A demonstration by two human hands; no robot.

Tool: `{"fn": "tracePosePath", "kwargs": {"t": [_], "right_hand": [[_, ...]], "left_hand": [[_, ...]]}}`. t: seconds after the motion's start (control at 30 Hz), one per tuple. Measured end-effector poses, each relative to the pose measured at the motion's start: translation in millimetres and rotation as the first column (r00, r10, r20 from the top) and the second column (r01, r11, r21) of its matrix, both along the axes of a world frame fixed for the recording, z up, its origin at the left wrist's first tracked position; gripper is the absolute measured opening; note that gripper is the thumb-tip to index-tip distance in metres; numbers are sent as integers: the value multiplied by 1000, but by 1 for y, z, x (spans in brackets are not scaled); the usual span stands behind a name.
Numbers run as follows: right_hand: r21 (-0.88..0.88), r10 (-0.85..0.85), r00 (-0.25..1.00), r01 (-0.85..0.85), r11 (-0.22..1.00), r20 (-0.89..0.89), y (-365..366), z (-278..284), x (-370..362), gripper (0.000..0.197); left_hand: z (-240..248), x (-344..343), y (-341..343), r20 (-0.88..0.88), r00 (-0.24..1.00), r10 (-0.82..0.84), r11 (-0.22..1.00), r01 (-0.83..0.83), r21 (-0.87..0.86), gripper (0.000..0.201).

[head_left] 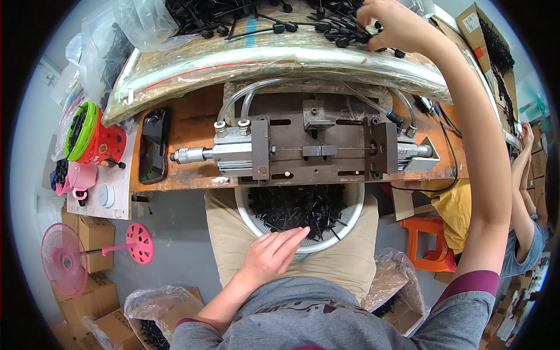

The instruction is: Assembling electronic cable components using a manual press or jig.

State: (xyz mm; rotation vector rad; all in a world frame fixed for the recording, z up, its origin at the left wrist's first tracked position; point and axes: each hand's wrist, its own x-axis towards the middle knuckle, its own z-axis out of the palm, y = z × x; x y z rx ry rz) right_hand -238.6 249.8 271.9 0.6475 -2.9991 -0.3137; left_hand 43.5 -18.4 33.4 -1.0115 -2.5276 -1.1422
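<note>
My right hand [391, 24] reaches up to the far shelf, thumb and fingers apart around a heap of black plastic parts with thin stems [341, 26]. Nothing is plainly held in it. On my lap, a white basket [240, 213] holds many similar black parts [297, 210]. Over its near rim lies my left hand [271, 256], fingers stretched out together, palm side hidden. Between the hands stands a brown metal fixture [344, 128] with a silver pneumatic cylinder [232, 153] at either side. Two small grey metal blocks [319, 151] sit at its middle on a thin rod.
A black phone [153, 146] lies left on the wooden bench [192, 111], beside a red bucket [111, 140] and a pink fan [64, 259]. Clear air hoses [248, 96] arch behind the fixture. At right are an orange stool [423, 245] and another person's arm [520, 169].
</note>
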Motion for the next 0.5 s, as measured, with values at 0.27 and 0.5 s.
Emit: {"fn": "tracePosePath", "kwargs": {"t": [0.27, 0.5], "right_hand": [[-48, -80, 996, 82, 995, 49, -27, 2, 2, 56], [17, -116, 985, 115, 993, 131, -24, 1, -1, 57]], "left_hand": [[3, -1, 2, -5, 1000, -16, 1000, 16, -8, 45], [2, 1, -1, 17, 1000, -26, 999, 27, -23, 45]]}}
